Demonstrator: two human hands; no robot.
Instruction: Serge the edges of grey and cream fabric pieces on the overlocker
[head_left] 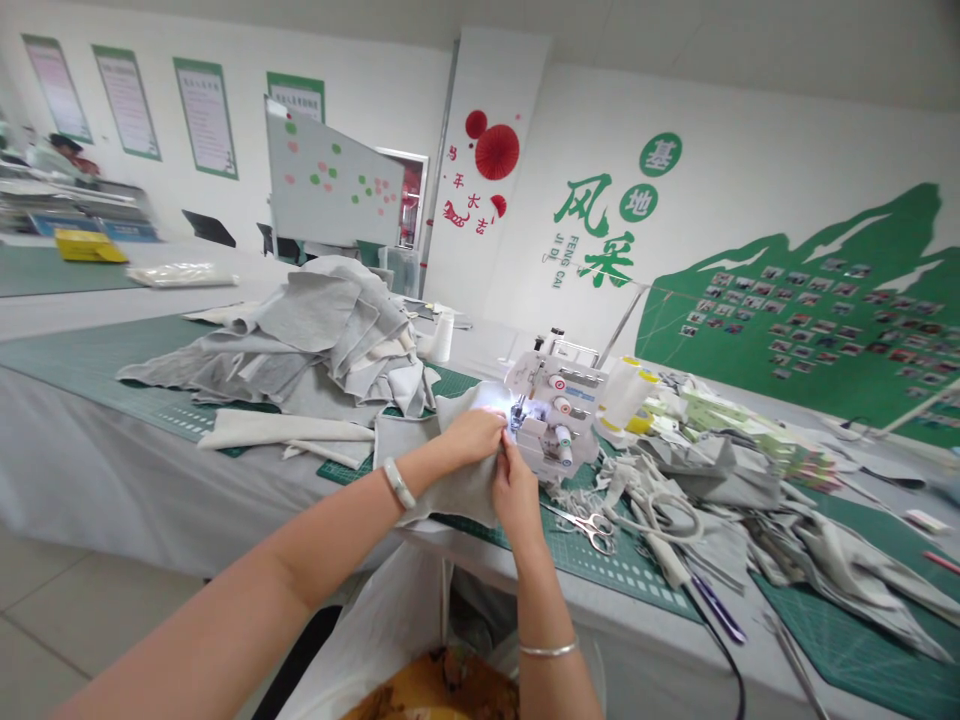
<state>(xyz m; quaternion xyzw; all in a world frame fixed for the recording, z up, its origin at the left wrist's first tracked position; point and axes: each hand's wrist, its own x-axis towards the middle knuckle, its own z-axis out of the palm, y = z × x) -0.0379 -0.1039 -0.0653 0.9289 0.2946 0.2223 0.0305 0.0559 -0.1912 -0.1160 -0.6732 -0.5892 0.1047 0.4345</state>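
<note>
A grey fabric piece (466, 492) lies at the left side of a white overlock sewing machine (541, 430), whose lamp lights the needle area. My left hand (477, 434) rests over the fabric close to the needle, fingers closed on its edge. Just below and to the right, my right hand (516, 488) pinches the same fabric near the front of the machine. The fingertips of both hands almost meet. Exactly how the fabric sits under the presser foot is hidden by my fingers and the glare.
Left of the machine rises a big pile of grey fabric pieces (315, 330). Scissors (589, 525) lie by thread scraps at the right, near grey fabric strips (697, 480) and a purple-handled tool (718, 608). White thread cones (628, 392) stand behind. Green cutting mats (847, 610) cover the table.
</note>
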